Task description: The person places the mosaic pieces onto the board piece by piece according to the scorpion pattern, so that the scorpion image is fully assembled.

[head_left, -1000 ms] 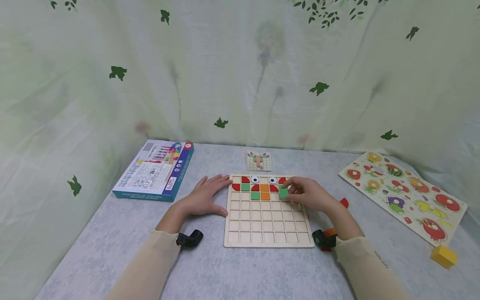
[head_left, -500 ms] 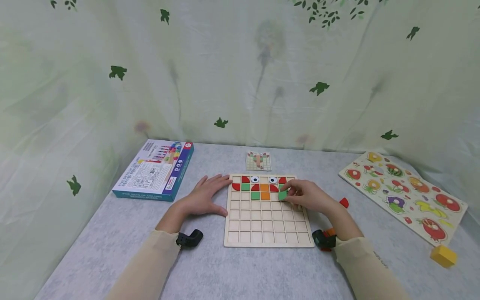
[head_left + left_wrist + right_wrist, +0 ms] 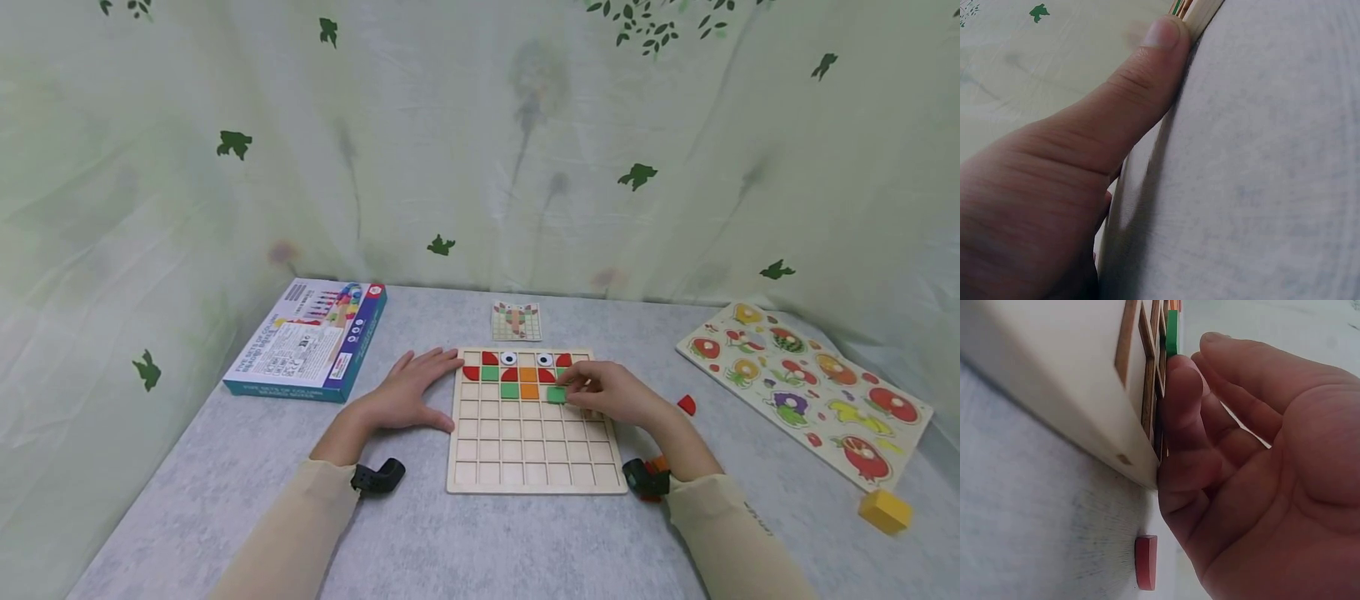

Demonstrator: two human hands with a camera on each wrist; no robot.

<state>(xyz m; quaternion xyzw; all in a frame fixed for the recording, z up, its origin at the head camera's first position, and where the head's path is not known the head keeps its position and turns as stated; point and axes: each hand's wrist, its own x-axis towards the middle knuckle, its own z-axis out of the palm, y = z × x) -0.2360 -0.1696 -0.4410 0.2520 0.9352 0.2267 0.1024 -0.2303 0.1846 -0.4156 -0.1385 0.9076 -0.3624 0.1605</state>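
Observation:
In the head view, a wooden grid board [image 3: 510, 477] lies on the table, with red, green, orange and eye tiles in its upper rows. My right hand [image 3: 611, 390] is over the board's right side, its fingertips at the right edge of a green square tile [image 3: 556, 395] in the third row. In the right wrist view that green tile [image 3: 1172, 332] stands a little above the grid, beside my curled fingers [image 3: 1184, 394]; the far fingertips are hidden. My left hand [image 3: 408, 392] rests spread at the board's left edge, its thumb [image 3: 1141, 81] touching the side.
A small pattern card [image 3: 516, 322] lies behind the board. At the left is a boxed toy set [image 3: 307, 342]. A red piece [image 3: 686, 405] and orange pieces [image 3: 660, 464] lie to the right, with a fruit puzzle board [image 3: 806, 387] and a yellow block [image 3: 885, 511] farther off.
The right hand has moved slightly left and down with the green tile. That tile was tilted and now looks nearly flat over a third-row cell. The left hand stays put.

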